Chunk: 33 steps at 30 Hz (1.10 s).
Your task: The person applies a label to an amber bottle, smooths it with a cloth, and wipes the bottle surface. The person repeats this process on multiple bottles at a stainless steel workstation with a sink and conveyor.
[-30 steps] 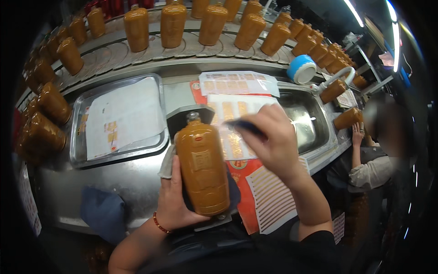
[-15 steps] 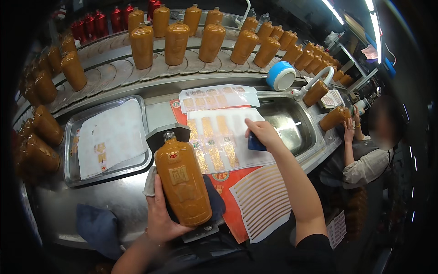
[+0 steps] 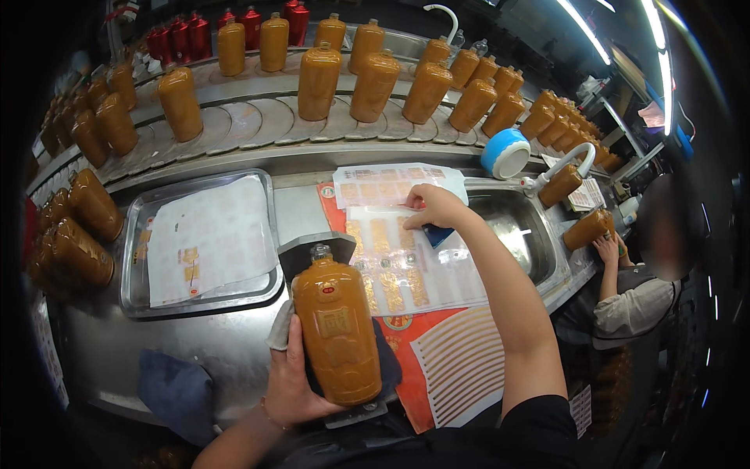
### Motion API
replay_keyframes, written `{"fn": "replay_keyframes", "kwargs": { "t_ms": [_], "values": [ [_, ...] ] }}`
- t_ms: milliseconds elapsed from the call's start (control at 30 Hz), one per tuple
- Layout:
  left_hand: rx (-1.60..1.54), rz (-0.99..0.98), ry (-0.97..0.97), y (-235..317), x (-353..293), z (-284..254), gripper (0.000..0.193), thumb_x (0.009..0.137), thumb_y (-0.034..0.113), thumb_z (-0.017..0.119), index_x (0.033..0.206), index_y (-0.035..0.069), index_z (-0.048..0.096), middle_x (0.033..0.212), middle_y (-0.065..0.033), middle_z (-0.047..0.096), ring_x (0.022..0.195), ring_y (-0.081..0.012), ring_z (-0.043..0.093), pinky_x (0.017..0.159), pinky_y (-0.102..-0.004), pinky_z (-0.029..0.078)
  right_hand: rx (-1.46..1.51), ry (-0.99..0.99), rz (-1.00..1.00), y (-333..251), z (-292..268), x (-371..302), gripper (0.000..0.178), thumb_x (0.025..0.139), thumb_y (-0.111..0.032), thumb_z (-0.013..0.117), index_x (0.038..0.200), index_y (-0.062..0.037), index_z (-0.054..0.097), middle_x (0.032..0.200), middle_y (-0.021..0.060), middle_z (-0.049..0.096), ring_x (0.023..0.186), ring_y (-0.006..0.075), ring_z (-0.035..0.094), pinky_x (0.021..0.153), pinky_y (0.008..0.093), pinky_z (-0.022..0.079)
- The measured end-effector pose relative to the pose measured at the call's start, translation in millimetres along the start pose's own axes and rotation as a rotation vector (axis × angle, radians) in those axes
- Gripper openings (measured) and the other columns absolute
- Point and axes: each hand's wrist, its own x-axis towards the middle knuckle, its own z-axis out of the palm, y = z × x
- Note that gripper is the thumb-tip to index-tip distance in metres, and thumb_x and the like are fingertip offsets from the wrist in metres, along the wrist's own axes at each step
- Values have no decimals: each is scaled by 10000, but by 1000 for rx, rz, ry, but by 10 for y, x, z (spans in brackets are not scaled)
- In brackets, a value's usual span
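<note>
Several amber bottles crowd the counter's far-left end, beside a curved slat conveyor that sweeps across the far side carrying more bottles of that kind, with metallic red bottles at the far left behind it. Next comes a rectangular steel tray with white backing sheets lying in it, a few small gold pieces left on top. Nearer, a crumpled blue-grey cloth lies at the counter's near edge. Right of that, the left hand holds a large amber embossed bottle low on its left side, the fingers along the flank and the thumb by the base. This bottle is tilted, its neck toward the far side in front of a grey metal bracket, with a small red oval label on its shoulder and a square panel below. To its right, a gold-strip decal sheet lies over red paper. Above the sheet's far edge is the right hand, thumb and forefinger drawn narrow, with a flat blue scraper held under the palm; whether the fingertips grip the sheet, I cannot tell. A brown-striped sheet lies nearer. Farther right are a steel sink, a white faucet and a co-worker's hand near another tilted bottle.
</note>
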Motion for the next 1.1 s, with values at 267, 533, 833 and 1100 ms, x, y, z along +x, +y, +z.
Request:
{"fn": "replay_keyframes", "kwargs": {
  "t_ms": [267,533,833,1100],
  "values": [
    [-4,0,-17,-193,-244,-397,1490,560,490,986,1588,-58,58,1552,-287,296,1430,-457,328,1171,-526,283,-140,53,-46,-576,120,110,323,756,-346,849,853,-92,672,797,83,696,767,276,668,674,397,498],
    [-13,-25,-13,-160,-485,-952,1482,573,475,986,1589,-59,48,1553,-294,288,1431,-461,323,1176,-519,281,-436,270,-239,-1330,279,-244,76,874,-165,654,907,-121,706,842,72,721,807,290,704,714,418,543],
    [-208,-101,-51,28,-824,-1787,1279,668,459,936,1580,-55,202,1577,-283,303,1464,-419,321,1195,-488,273,-343,496,-389,-2715,133,-1545,76,859,-110,718,930,-81,722,825,76,706,767,262,694,685,370,548],
    [-608,144,-151,508,-583,-2516,764,783,335,889,1402,20,572,1421,-202,559,1261,-347,542,1073,-414,405,200,61,-460,-4210,-330,-2948,190,761,0,787,942,-46,756,745,63,687,641,215,678,575,322,525]
  ]
}}
